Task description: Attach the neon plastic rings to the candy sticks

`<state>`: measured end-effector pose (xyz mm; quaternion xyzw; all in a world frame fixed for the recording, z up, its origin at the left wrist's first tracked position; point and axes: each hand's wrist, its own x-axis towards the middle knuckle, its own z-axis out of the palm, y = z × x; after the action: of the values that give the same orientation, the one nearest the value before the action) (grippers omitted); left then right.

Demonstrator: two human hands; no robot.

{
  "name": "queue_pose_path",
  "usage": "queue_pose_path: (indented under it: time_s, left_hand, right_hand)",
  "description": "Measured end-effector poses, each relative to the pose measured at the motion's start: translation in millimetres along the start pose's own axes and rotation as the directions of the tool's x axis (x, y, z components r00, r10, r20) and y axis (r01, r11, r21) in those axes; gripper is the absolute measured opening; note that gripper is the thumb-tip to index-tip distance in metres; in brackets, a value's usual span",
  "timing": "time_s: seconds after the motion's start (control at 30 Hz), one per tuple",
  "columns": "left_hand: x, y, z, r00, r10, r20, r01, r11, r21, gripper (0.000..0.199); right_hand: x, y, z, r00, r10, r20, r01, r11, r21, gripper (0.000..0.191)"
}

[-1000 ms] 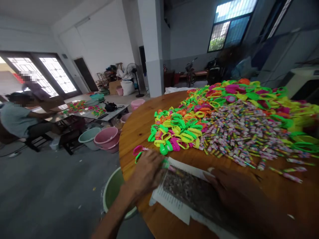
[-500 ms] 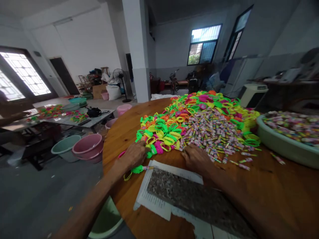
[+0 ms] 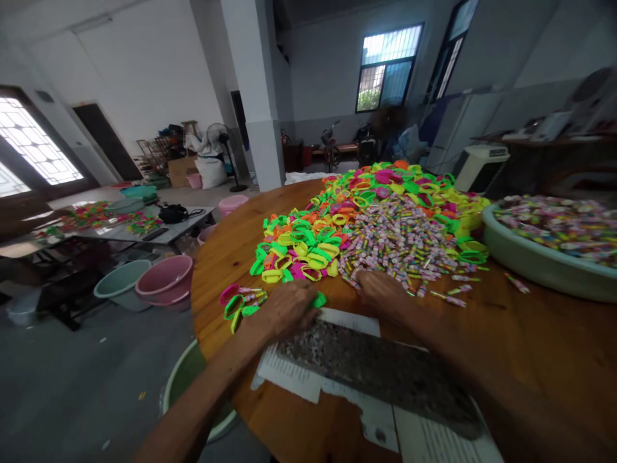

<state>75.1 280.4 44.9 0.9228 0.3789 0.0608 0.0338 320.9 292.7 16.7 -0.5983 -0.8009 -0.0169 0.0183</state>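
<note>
My left hand (image 3: pixel 295 307) is closed on a bright green plastic band (image 3: pixel 319 299), which pokes out past its fingers, over the near end of a dark stone slab (image 3: pixel 376 366). At the near edge of a heap of small printed tubes (image 3: pixel 400 238), my right hand (image 3: pixel 380 290) has its fingers curled down among the tubes; what they pinch is hidden. Behind and left of the tubes lies a heap of neon plastic bands (image 3: pixel 308 247) in green, yellow, orange and pink. Left of my left hand, a few bands with tubes attached (image 3: pixel 241 301) rest on the wood.
Printed paper (image 3: pixel 294 379) lies under the slab on the round wooden table (image 3: pixel 216 257). A pale green basin (image 3: pixel 544 267) full of tubes stands at the right. Below the table's left side are a green tub (image 3: pixel 178 379) and a pink tub (image 3: pixel 166 283). Another worktable (image 3: pixel 187 222) stands far left.
My left hand has moved from the bands' heap rightward to the slab's end, now with a green band. Bands with tubes show left of it. My right hand stays at the tubes' edge.
</note>
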Motion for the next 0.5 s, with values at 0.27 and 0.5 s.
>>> queue_pose_path:
  time_s: [0.27,0.5]
  left_hand:
    - [3,22,10.6,0.986,0.167,0.016,-0.165,0.983,-0.082,0.014]
    - [-12,27,10.3,0.984,0.169,-0.06,-0.176,0.971,-0.162,0.019]
  right_hand:
    - [-106,-23,-26,0.998,-0.047,-0.044,0.06,0.937,0.345,0.021]
    - [-117,-27,-11,0.976,-0.218,0.03,0.195,0.919,0.343,0.018]
